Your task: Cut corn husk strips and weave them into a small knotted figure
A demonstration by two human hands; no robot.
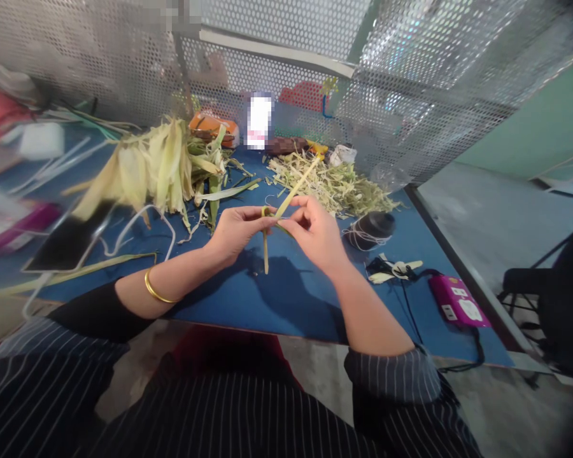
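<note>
— Blue desk [248,299] fills the middle of the frame, with a perforated metal screen [410,95] standing behind it along the top. What's being handled?

— A thin yellow-green leaf strip [291,191]. Both hands meet over the centre of the desk, and the strip runs between them: one end slants up toward the upper right, another short end hangs straight down below the left hand [236,232].

— How are the hands set on it?

— The left hand's grip is narrow, thumb and fingertips pinched on the strip where it bends. The right hand [315,232] sits just beside it, touching, its fingers curled close and pinching the same strip from the other side. A gold bangle [155,291] circles the left wrist.

— And around them?

— Upper left of centre lies a heap of pale husk leaves [153,165]. Behind the hands, upper centre, a pile of shredded green trimmings [339,187]. To the right of the right hand stands a dark spool of thread [372,229], and further toward the lower right a pink device [458,302] with a black cable. A dark phone [71,242] lies at the left, blurred.
</note>
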